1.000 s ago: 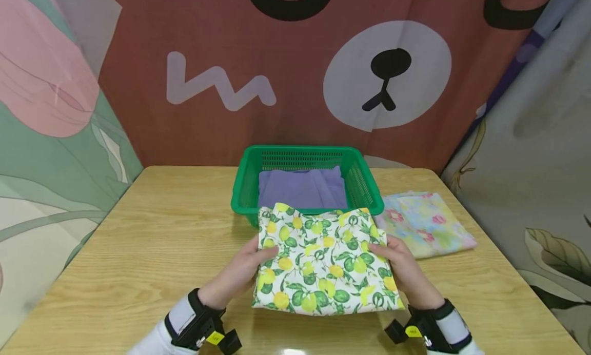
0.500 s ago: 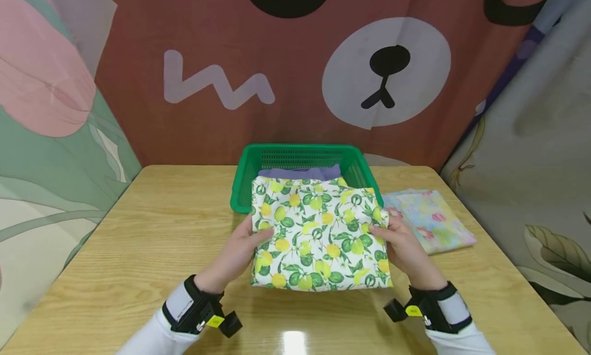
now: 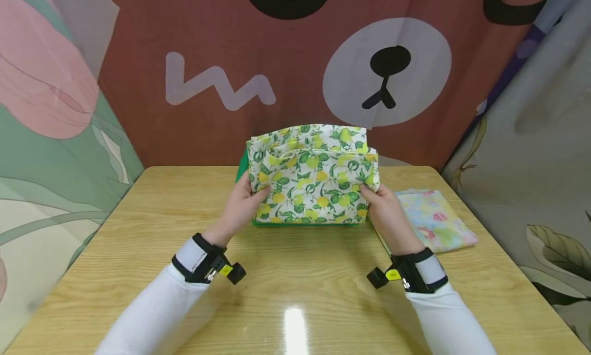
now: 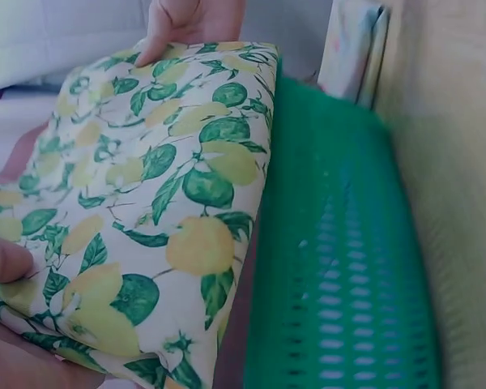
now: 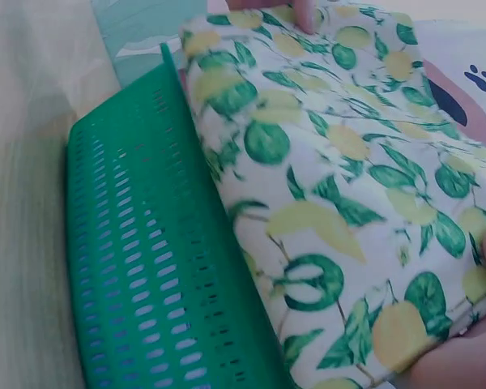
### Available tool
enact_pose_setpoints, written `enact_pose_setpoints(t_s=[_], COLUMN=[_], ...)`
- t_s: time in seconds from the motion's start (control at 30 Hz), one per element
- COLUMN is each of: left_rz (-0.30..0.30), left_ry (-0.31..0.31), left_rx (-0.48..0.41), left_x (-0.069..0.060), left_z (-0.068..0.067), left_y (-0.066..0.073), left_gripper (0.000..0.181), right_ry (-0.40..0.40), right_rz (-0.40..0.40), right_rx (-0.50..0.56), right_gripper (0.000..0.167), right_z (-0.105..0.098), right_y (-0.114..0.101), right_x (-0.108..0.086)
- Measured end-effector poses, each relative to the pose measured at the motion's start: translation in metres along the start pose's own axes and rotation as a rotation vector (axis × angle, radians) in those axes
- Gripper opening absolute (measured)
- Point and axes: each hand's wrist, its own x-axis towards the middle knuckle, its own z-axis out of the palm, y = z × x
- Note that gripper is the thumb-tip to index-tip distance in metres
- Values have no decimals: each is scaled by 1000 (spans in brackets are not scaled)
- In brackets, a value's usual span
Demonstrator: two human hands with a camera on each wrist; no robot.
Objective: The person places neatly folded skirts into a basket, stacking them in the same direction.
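Observation:
A folded lemon-print cloth (image 3: 318, 183) is held upright at the green basket, hiding most of it in the head view. My left hand (image 3: 240, 203) pinches its left edge, thumb on the near face. At the right edge my right hand (image 3: 388, 216) grips it the same way. Both wrist views show the cloth (image 4: 138, 186) (image 5: 332, 186) beside the perforated wall of the green basket (image 4: 340, 243) (image 5: 138, 243). The purple cloth is hidden behind the lemon cloth.
A folded pastel floral cloth (image 3: 436, 219) lies on the wooden table (image 3: 184, 206), right of the basket. Behind the table hangs a brown curtain (image 3: 208, 134) with a bear's face, and patterned drapes stand at both sides.
Both hands have carried the lemon cloth forward and up from the table's near side to the basket. It now covers the purple cloth from view, and its upper layers have parted.

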Motion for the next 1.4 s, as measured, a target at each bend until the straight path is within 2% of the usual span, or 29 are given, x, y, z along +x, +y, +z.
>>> enact_pose_setpoints(t_s=[0.1,0.23,0.37,0.5,0.63,0.77,0.83,0.93,1.07,1.2,1.4], left_rz=[19,30,41,10,-44,-77,-84,-94,-140,-200,-249], left_ry=[23,44,84,113,112,67,38,0,-9,-15,12], left_rx=[66,146,201,192,228,312,335,351,372,358,377], left_x=[11,27,40,48,51,53,56,61,66,68,66], left_z=[-2,-4,-3,-1,0,3,4,4,4,6,11], left_y=[5,3,-6,-19,-36,-48,-51,-54,-56,-58,-56], left_gripper=[50,47,45,44,44,45,43,40,37,38,37], right_ry=[50,94,147,178,185,173,166,139,105,83,35], right_rz=[-3,-8,-7,-4,31,85,102,104,101,81,37], right_rx=[15,27,8,-47,-167,-263,-315,-396,-476,-620,-924], right_gripper=[18,32,34,36,39,25,24,38,48,45,39], right_z=[4,7,10,10,6,2,1,1,5,9,19], right_y=[-4,-5,1,12,24,31,33,33,35,38,43], right_x=[10,23,37,48,53,55,57,60,65,66,66])
